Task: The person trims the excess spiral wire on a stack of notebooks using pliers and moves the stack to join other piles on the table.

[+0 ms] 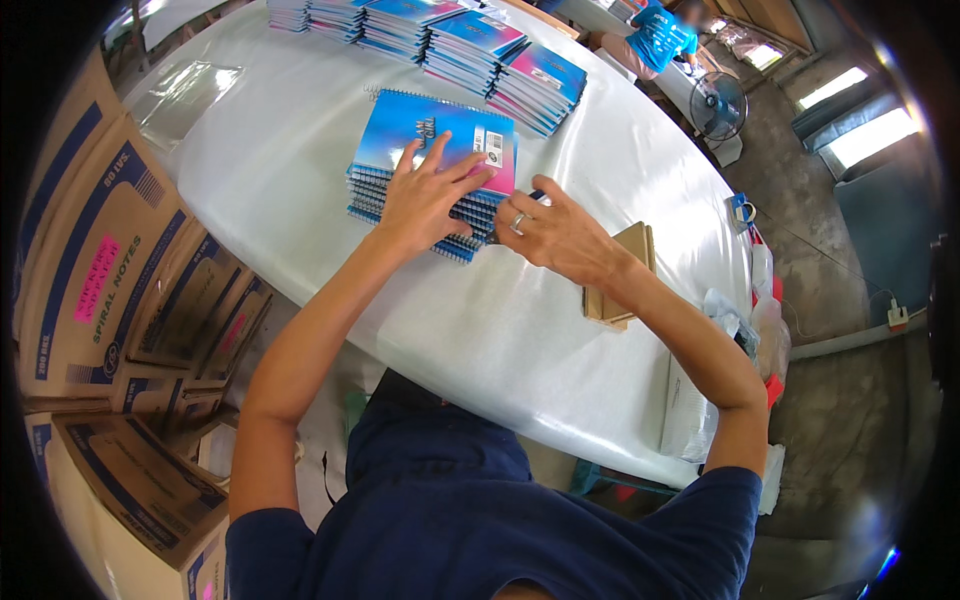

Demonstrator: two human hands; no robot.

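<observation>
A stack of spiral notebooks [385, 130] with blue and pink covers lies in front of me, wire bindings showing along its sides. Spread over the top cover is my left hand [428, 192], fingers apart and thumb down by the near edge. At the stack's right side, my right hand [545, 225], with a ring on one finger, is curled closed. A small dark bit shows by its index finger; what it grips there is mostly hidden. Under my right forearm a piece of brown cardboard [634, 240] lies on the table.
Several more notebook stacks [475, 40] line the far side of the white-covered table [300, 215]. Cardboard boxes [95, 250] are piled at the left. Plastic bags [765, 330] sit by the right edge. Beyond are a fan [718, 105] and a person in a blue shirt [660, 38].
</observation>
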